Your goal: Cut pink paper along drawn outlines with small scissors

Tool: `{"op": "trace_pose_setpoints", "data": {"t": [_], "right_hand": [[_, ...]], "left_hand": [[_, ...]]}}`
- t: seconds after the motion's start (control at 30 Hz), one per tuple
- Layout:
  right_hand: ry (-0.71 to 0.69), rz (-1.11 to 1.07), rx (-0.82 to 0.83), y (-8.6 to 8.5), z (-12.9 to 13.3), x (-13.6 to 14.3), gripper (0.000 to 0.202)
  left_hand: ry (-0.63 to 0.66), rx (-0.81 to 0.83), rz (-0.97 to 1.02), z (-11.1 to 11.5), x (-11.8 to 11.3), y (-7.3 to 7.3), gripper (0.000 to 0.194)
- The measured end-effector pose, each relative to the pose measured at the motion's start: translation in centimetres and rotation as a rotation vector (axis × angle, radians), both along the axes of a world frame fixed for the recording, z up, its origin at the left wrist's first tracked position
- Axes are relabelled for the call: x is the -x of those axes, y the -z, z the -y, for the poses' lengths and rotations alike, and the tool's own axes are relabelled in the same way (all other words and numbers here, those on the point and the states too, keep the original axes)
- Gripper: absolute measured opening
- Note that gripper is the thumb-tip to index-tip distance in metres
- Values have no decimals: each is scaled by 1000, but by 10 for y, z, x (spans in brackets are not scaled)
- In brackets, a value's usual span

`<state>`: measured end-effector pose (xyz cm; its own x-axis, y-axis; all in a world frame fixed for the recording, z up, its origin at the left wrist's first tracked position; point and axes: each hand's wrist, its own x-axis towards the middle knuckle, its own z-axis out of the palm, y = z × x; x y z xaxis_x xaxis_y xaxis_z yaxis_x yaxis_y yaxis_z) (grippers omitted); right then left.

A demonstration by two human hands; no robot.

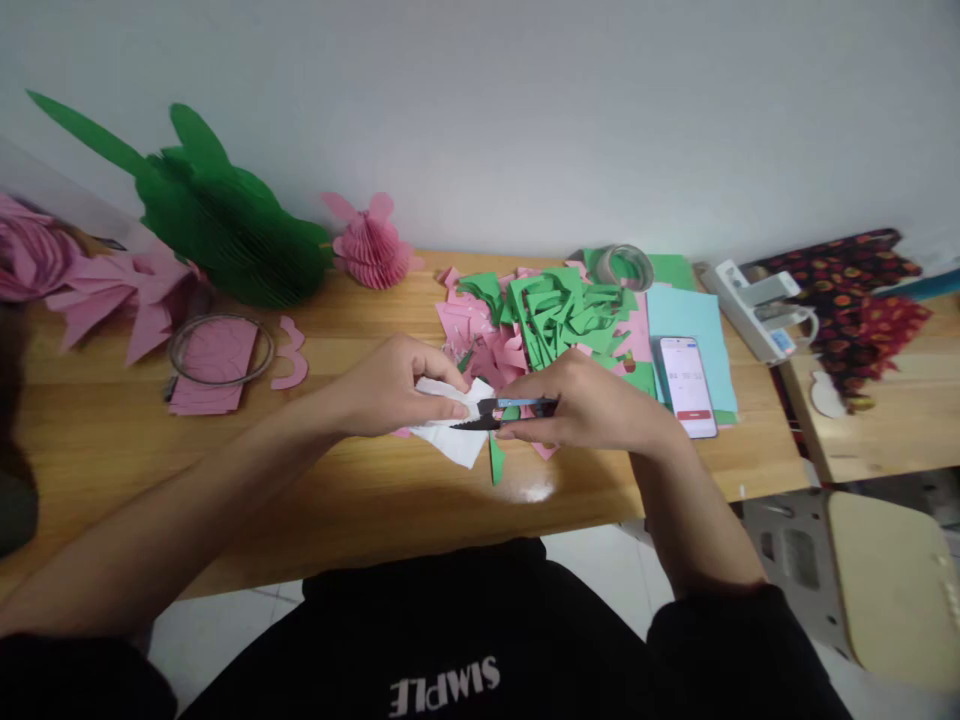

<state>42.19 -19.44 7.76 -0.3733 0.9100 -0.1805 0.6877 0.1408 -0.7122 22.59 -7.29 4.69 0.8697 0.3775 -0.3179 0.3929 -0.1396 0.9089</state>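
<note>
Over the front half of the table, my left hand (397, 385) pinches a soft white sheet (457, 445) that looks like tissue, between thumb and fingers. My right hand (577, 400) is closed around a pair of dark-bladed scissors (487, 415), whose tips point left. The blades lie against the white sheet, close to my left thumb; whether they cut or only touch it I cannot tell. Just behind both hands is a heap of green paper scraps (562, 310) mixed with pink paper scraps (469, 325). One green sliver (496, 460) lies below the scissors.
On the left stand a green honeycomb paper figure (232, 230), a smaller pink one (375, 245) and pink folded paper (127, 290). A clear ring (176, 350) rests on pink sheets (217, 370). Rightward are a tape roll (626, 265), a phone (686, 385) on blue paper (720, 350) and a power strip (750, 310).
</note>
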Motion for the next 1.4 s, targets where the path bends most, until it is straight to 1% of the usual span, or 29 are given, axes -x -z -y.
{"op": "trace_pose_setpoints", "data": {"t": [0.17, 0.23, 0.33, 0.47, 0.53, 0.6, 0.73, 0.8, 0.97, 1.03, 1.13, 1.2, 1.27, 1.4], "right_hand": [[5, -43, -14, -3, 2, -3, 23], [8, -57, -8, -3, 2, -3, 22], [25, -52, 2, -3, 3, -2, 18], [55, -10, 23, -5, 3, 4, 16], [66, 21, 14, -6, 4, 6, 16], [60, 24, 4, -8, 4, 6, 17], [10, -49, 8, -12, 6, 2, 20], [-11, -78, 20, -13, 6, 0, 21], [-2, -96, 47, -18, 8, -3, 27], [25, -81, 59, -21, 12, -9, 30], [114, -68, 49, -29, 21, -19, 36], [143, -77, 33, -33, 25, -22, 39], [127, -108, 34, -35, 26, -19, 38], [90, -223, 39, -35, 24, -10, 31]], "left_hand": [[68, -2, 38, -3, 1, -6, 18], [67, -9, 43, -2, 2, -7, 17], [4, -38, 22, 2, 0, -9, 17], [-97, -117, 0, 10, -2, -9, 14], [-123, -145, 14, 11, -1, -10, 12], [-108, -156, 45, 10, 0, -10, 11], [-3, -127, 91, 5, 4, -15, 8], [28, -109, 93, 4, 4, -18, 6], [21, -109, 59, 5, 4, -25, 6], [-35, -83, 9, 2, 8, -27, 7], [-247, 5, -54, -5, 16, -25, 11], [-354, 63, -33, -8, 19, -22, 14], [-384, 96, 29, -8, 20, -19, 15], [-388, 104, 128, -2, 15, -15, 16]]}}
